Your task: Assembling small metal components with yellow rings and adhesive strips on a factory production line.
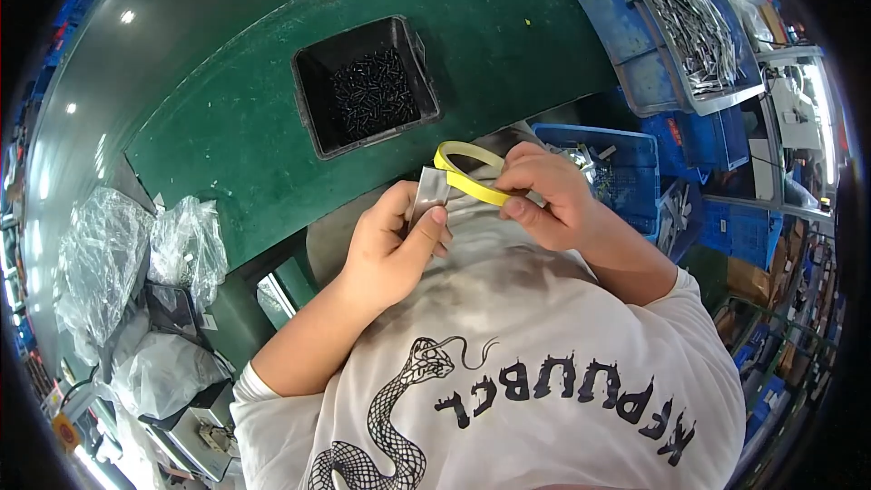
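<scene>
1. Pinching a flat grey metal strip [425, 195] at frame centre, the left hand [390, 249] grips it closed.
2. Right hand [549, 195] clamps a yellow flexible band [464, 172], just beside it.
3. Black square bin of dark screws [367, 86] sits above.

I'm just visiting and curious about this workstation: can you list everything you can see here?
Yellow strap loop: one, yellow, held in the right hand.
Flat metal piece: one, grey, pinched in the left hand.
Black bin: one, black, on the green surface, holding many small dark parts.
Green work surface: one, dark green, ahead of the person.
Blue crates: several, blue, at right; one near the right hand.
Grey tray: one, upper right, full of silvery metal parts.
Clear plastic bags: several, crumpled, at left.
White shirt: one, with black snake print.
Left hand: shut on the metal piece.
Right hand: shut on the strap.
</scene>
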Demonstrator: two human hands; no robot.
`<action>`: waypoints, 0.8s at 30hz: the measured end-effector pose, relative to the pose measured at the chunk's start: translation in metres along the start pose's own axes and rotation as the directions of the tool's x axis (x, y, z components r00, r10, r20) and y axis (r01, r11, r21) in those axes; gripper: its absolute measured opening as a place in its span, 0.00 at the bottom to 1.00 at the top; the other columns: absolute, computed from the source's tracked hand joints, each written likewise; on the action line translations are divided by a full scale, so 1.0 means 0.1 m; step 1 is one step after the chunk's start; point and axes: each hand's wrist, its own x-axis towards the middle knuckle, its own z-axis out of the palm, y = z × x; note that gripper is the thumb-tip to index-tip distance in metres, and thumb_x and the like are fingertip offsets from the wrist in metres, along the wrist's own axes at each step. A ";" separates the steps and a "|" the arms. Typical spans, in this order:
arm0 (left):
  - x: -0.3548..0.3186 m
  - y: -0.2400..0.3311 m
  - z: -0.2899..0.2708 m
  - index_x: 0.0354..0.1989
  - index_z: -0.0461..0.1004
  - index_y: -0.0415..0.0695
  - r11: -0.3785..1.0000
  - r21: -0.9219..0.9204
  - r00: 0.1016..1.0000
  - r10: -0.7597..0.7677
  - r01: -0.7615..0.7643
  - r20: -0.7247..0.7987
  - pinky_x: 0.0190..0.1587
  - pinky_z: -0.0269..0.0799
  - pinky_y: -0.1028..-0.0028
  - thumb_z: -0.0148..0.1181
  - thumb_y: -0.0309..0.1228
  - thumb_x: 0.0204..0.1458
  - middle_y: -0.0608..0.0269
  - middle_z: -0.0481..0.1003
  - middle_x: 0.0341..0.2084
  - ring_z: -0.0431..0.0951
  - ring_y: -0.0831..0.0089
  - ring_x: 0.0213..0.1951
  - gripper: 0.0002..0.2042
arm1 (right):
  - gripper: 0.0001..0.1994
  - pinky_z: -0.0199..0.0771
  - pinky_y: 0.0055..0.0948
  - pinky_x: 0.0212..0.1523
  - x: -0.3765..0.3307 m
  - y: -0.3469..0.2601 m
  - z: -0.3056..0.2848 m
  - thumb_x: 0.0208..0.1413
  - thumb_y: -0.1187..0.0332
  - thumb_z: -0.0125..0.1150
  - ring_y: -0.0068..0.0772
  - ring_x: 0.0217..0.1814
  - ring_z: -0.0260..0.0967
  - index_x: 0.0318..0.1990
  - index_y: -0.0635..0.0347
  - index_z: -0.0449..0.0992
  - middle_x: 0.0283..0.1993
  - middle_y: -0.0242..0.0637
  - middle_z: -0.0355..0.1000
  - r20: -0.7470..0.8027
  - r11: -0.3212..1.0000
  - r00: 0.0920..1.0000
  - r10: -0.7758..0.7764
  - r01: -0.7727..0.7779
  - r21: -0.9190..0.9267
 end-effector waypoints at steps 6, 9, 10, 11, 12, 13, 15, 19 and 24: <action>-0.01 0.02 0.03 0.41 0.71 0.37 0.999 0.002 0.998 -0.040 0.040 -0.053 0.32 0.73 0.79 0.54 0.29 0.65 0.68 0.75 0.26 0.74 0.82 0.27 0.06 | 0.07 0.67 0.36 0.36 0.01 -0.03 0.03 0.59 0.71 0.60 0.39 0.28 0.66 0.40 0.66 0.75 0.27 0.36 0.75 -0.003 0.999 1.000 0.015 -0.015 -0.032; 0.00 0.02 0.03 0.40 0.71 0.38 0.999 0.010 0.996 -0.044 0.045 -0.074 0.32 0.72 0.80 0.55 0.30 0.65 0.70 0.73 0.25 0.72 0.84 0.27 0.07 | 0.08 0.66 0.35 0.30 -0.01 -0.01 0.07 0.56 0.69 0.65 0.38 0.31 0.68 0.40 0.60 0.79 0.29 0.36 0.74 -0.044 0.999 0.998 0.044 -0.045 -0.022; 0.00 0.02 0.03 0.40 0.71 0.39 0.999 0.013 0.996 -0.045 0.047 -0.082 0.31 0.72 0.80 0.55 0.30 0.65 0.70 0.73 0.25 0.71 0.84 0.27 0.07 | 0.07 0.66 0.35 0.31 -0.02 -0.01 0.08 0.56 0.69 0.65 0.39 0.30 0.68 0.40 0.60 0.79 0.29 0.36 0.74 -0.045 0.998 0.997 0.062 -0.063 -0.021; 0.01 0.02 0.03 0.40 0.71 0.39 0.999 0.013 0.996 -0.047 0.048 -0.082 0.31 0.72 0.80 0.55 0.30 0.65 0.70 0.73 0.25 0.71 0.84 0.27 0.07 | 0.07 0.66 0.36 0.32 -0.02 -0.01 0.08 0.56 0.69 0.64 0.39 0.30 0.67 0.40 0.60 0.79 0.29 0.36 0.75 -0.047 0.997 0.996 0.080 -0.081 -0.019; 0.01 0.03 0.03 0.39 0.71 0.39 0.998 0.025 0.994 -0.062 0.065 -0.091 0.31 0.70 0.81 0.55 0.31 0.65 0.71 0.72 0.25 0.70 0.85 0.27 0.07 | 0.07 0.66 0.36 0.32 -0.02 -0.01 0.09 0.56 0.69 0.64 0.39 0.30 0.67 0.40 0.60 0.79 0.29 0.36 0.75 -0.047 0.997 0.996 0.081 -0.082 -0.017; 0.01 0.03 0.03 0.39 0.71 0.39 0.996 0.037 0.992 -0.077 0.081 -0.100 0.30 0.69 0.81 0.56 0.31 0.65 0.71 0.72 0.25 0.69 0.86 0.27 0.07 | 0.07 0.66 0.36 0.32 -0.01 -0.01 0.09 0.56 0.69 0.64 0.39 0.30 0.67 0.40 0.60 0.79 0.29 0.36 0.75 -0.034 0.997 0.996 0.076 -0.077 -0.015; 0.01 0.00 0.01 0.40 0.71 0.39 0.996 0.061 0.994 -0.054 0.060 -0.092 0.29 0.68 0.81 0.54 0.31 0.66 0.70 0.72 0.25 0.70 0.84 0.26 0.07 | 0.07 0.66 0.37 0.33 0.00 -0.02 0.09 0.55 0.69 0.64 0.39 0.30 0.67 0.41 0.60 0.79 0.29 0.36 0.74 -0.021 0.997 0.997 0.073 -0.073 -0.012; 0.01 -0.01 0.02 0.36 0.73 0.38 0.999 0.040 0.992 -0.014 0.019 -0.128 0.30 0.61 0.83 0.59 0.33 0.63 0.75 0.70 0.24 0.63 0.88 0.29 0.10 | 0.08 0.66 0.37 0.33 0.01 -0.03 0.12 0.55 0.70 0.65 0.40 0.29 0.67 0.41 0.60 0.78 0.28 0.36 0.74 -0.015 0.999 0.999 0.042 -0.042 -0.032; 0.02 0.03 0.06 0.34 0.74 0.37 0.999 0.036 0.983 -0.034 0.041 -0.181 0.29 0.60 0.83 0.59 0.34 0.64 0.77 0.70 0.24 0.62 0.89 0.29 0.11 | 0.08 0.66 0.36 0.34 0.02 -0.03 0.14 0.54 0.70 0.66 0.40 0.27 0.67 0.41 0.60 0.78 0.27 0.35 0.74 -0.005 0.999 0.999 0.038 -0.038 -0.033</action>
